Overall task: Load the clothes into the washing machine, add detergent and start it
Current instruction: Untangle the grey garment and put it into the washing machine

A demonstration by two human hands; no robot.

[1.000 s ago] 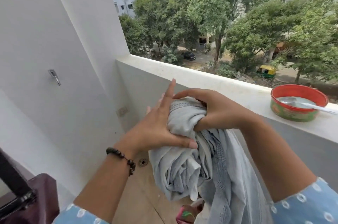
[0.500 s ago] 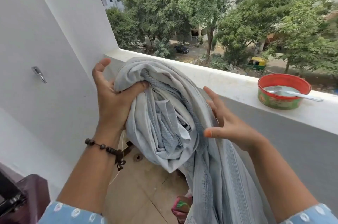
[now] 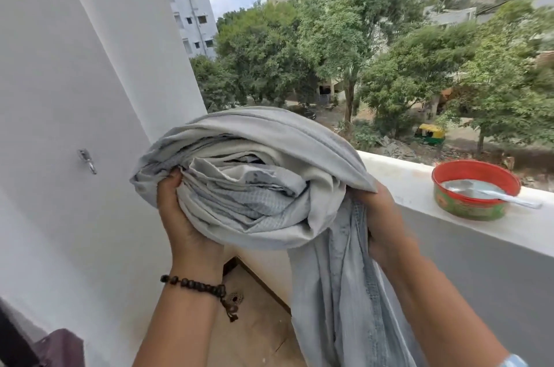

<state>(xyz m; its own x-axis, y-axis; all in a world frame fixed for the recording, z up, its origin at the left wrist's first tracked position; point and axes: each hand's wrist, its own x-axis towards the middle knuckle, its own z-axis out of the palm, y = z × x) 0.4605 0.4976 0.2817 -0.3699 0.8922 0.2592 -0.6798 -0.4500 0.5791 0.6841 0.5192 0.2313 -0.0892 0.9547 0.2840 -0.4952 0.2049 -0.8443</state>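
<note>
Both forearms raised, palms facing inward. Left hand (image 3: 183, 216) fingers curled, gripping cloth bundle (image 3: 251, 174) from below-left. Right hand (image 3: 377, 216) clutching its right side.

Bright, soft overcast daylight — faint shadows, no glare; wide-angle bending at edges, and the far right looks perhaps motion-blurred.

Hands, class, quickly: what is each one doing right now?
Left hand: grips the cloth bundle from below.
Right hand: grips the cloth at its hanging end.
</note>
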